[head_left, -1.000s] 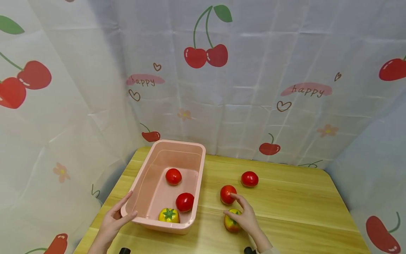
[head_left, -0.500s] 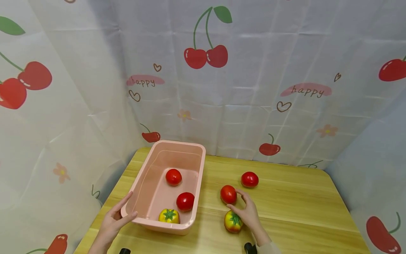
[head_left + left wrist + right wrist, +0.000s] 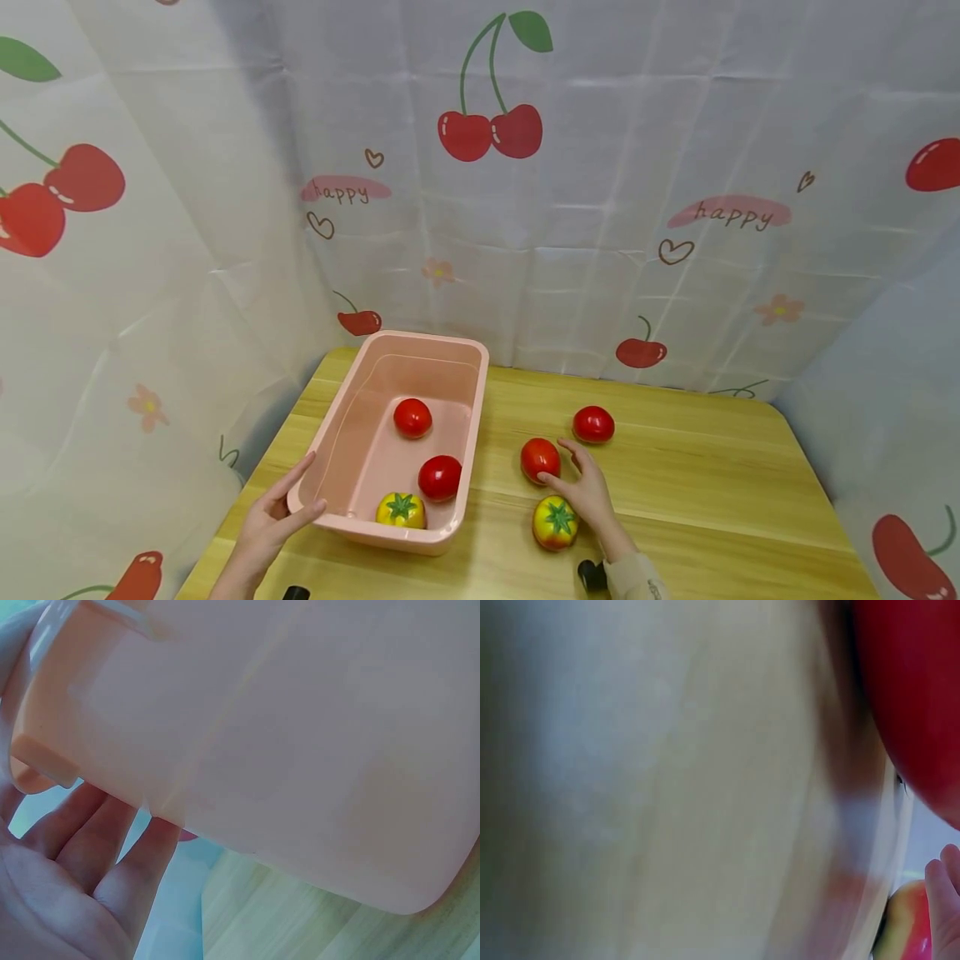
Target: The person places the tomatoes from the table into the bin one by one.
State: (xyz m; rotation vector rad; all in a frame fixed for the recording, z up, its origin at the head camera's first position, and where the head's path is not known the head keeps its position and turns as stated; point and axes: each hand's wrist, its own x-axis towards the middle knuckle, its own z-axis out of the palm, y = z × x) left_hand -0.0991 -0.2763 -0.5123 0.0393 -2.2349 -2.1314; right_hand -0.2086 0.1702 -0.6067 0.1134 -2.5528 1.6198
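My left hand grips the near left corner of a pink plastic bin, thumb at the rim and fingers along the outer side. In the left wrist view, fingers curl against the bin's edge. To the bin's right, my right hand reaches round the right side of an orange-red toy tomato, thumb tip at its lower right and forefinger spread away. Just below that hand sits a yellow toy tomato with a green star-shaped top. The right wrist view shows fingertips at the lower right.
Inside the bin lie two red tomatoes and a yellow one. Another red tomato sits on the wooden table behind my right hand. Cherry-print curtains surround the table's back and sides.
My right hand has shifted from over the yellow tomato to the right side of the orange-red one, leaving the yellow one fully visible. My left hand has stayed on the bin.
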